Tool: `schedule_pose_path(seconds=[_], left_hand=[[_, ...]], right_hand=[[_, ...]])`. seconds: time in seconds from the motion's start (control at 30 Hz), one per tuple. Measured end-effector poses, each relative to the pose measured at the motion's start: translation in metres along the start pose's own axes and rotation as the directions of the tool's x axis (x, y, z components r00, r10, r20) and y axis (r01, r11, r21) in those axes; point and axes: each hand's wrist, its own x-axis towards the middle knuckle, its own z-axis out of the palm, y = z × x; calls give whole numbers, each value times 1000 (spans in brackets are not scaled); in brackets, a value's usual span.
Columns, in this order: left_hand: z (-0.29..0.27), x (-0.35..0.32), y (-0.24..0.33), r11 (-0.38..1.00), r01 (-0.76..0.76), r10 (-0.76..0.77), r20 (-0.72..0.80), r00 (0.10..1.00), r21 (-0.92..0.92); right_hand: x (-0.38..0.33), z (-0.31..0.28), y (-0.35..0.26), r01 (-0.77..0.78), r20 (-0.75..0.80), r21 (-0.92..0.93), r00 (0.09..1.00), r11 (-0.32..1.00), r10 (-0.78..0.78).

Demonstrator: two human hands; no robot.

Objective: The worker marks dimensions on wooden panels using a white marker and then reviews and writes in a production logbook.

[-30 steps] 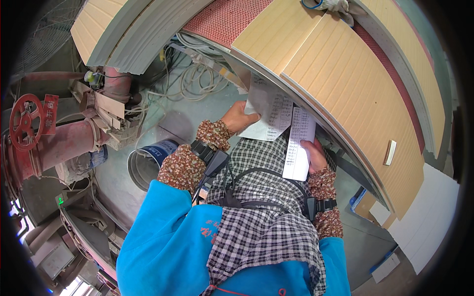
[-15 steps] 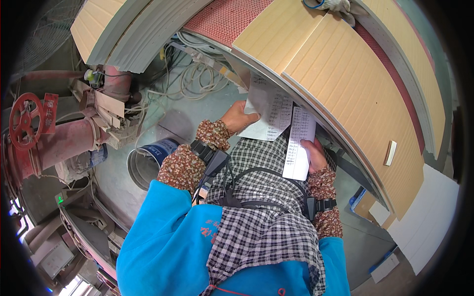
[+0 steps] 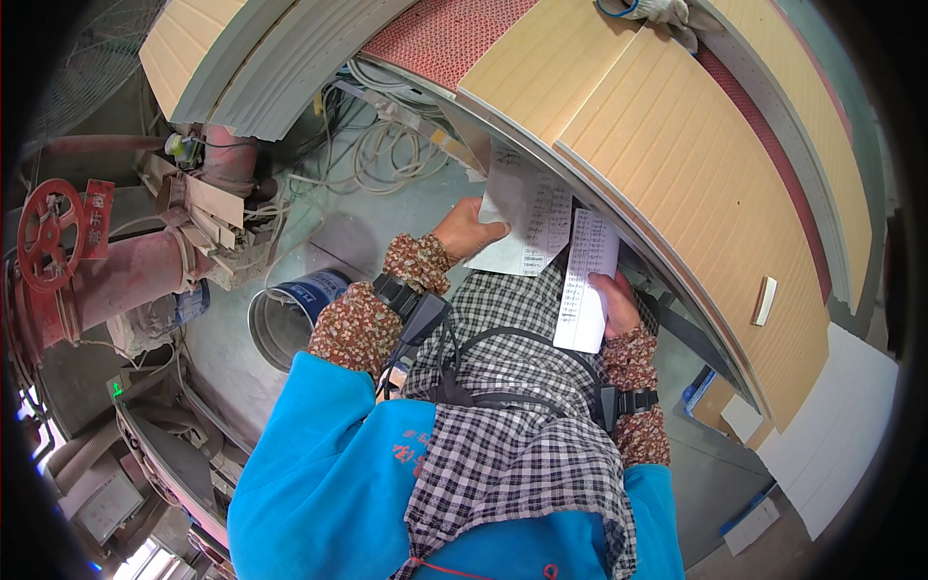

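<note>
My left hand (image 3: 471, 228) grips the left edge of a white printed sheet (image 3: 527, 213) that is held up in front of me. My right hand (image 3: 616, 304) holds a narrower white paper slip (image 3: 588, 280) covered in small print, just to the right of the first sheet and slightly overlapping it. Both sheets hang close to the edge of a stack of long tan ribbed panels (image 3: 677, 174). I wear floral sleeve covers, a blue jacket and a checked apron.
A metal bucket with a blue band (image 3: 290, 314) stands on the grey floor left of my left arm. A red pipe with a red valve wheel (image 3: 50, 235) lies far left. Coiled cables (image 3: 387, 155) sit behind. White boards (image 3: 836, 425) lie at right.
</note>
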Motion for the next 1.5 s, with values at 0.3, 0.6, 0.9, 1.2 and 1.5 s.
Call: schedule_pose_path(seconds=[0.3, 0.6, 0.9, 1.2, 1.5], left_hand=[[1, -3, 4, 999, 33, -33, 1, 999, 4], [2, -2, 2, 1000, 4, -4, -12, 1000, -6], [1, -1, 0, 1000, 4, -4, -9, 1000, -3], [0, -2, -1, 1000, 10, -10, 14, 1000, -14], [0, -3, 2, 999, 37, -37, 6, 999, 16]], right_hand=[[3, -4, 3, 4, -20, -2, 1000, 1000, -4], [-2, 3, -2, 11, 3, -3, 1000, 1000, -11], [1, -1, 2, 10, -22, -4, 1000, 1000, -10], [1, -1, 1, 7, 1, -11, 1000, 1000, -7], [3, 0, 3, 10, -12, 15, 1000, 1000, -10]])
